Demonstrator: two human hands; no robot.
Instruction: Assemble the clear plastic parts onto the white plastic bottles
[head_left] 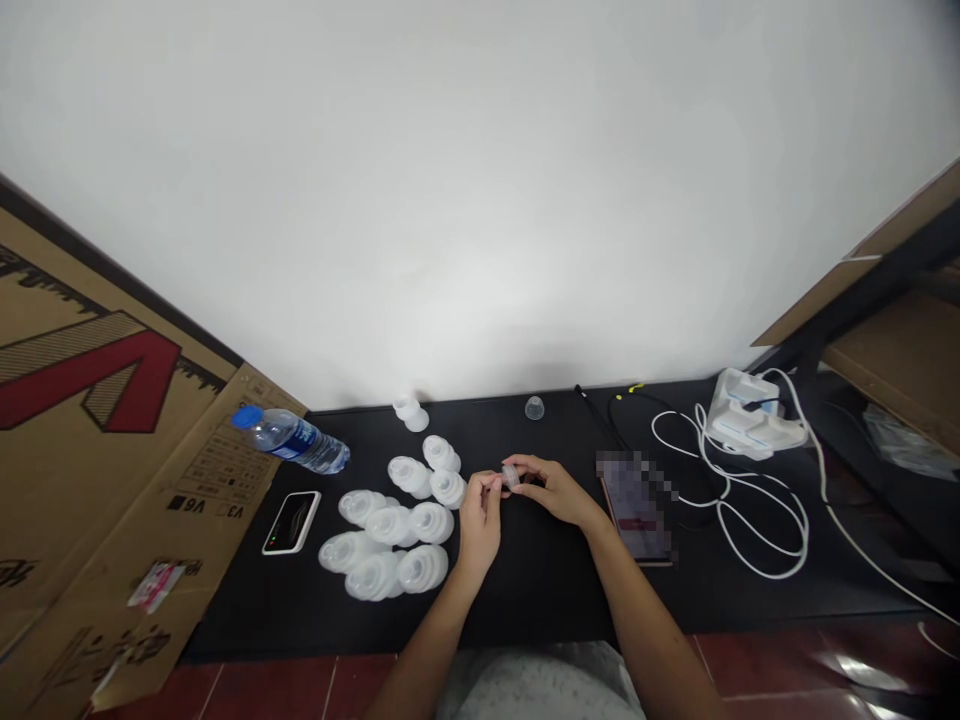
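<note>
Both hands meet over the middle of the black table, around a small translucent plastic piece (511,477). My left hand (481,500) pinches its left side, and my right hand (547,487) has its fingers closed round the right side. Left of my hands stand several stacks of white translucent cup-shaped pieces (390,524), grouped close together. One more white piece (410,413) rests near the wall. A clear dome-shaped cap (534,407) sits behind my hands, apart from the rest.
A water bottle (300,440) with a blue cap lies at the left beside a cardboard box (217,480). Nearer is a white-framed device (292,523). On the right are a dark tablet (636,510), looped white cables (763,574) and a white power strip (750,415). A white wall (480,200) rises behind.
</note>
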